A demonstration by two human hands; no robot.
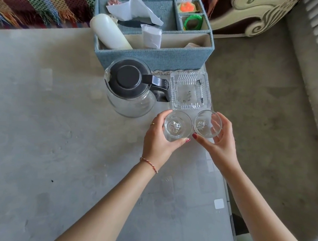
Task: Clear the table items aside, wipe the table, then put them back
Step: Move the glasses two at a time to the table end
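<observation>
**Two glasses in hand at the corner of the surface**

The person's left hand (159,139) is wrapped around a clear glass (177,126), and the right hand (221,142) is closed on a second glass (208,124). The two glasses sit side by side, rims nearly touching, near the right edge of the glass surface (37,128). Whether their bases rest on the surface or hang just above it cannot be told.

To do this step well, each glass likely wants a firm grip around its wall, kept upright and set apart from the other so the rims do not knock. They should go down gently, one at a time if the spot is tight.

Just beyond the glasses lies a clear ribbed dish (190,91), specked with dark bits. Left of it stands a glass kettle (132,89) with a black lid, its handle pointing toward the dish. Behind both is a blue fabric organiser (152,58) holding a white bottle (109,33), tissues and small bright items. These crowd the corner and leave little room past the hands; the surface edge on the right is also close.
</observation>
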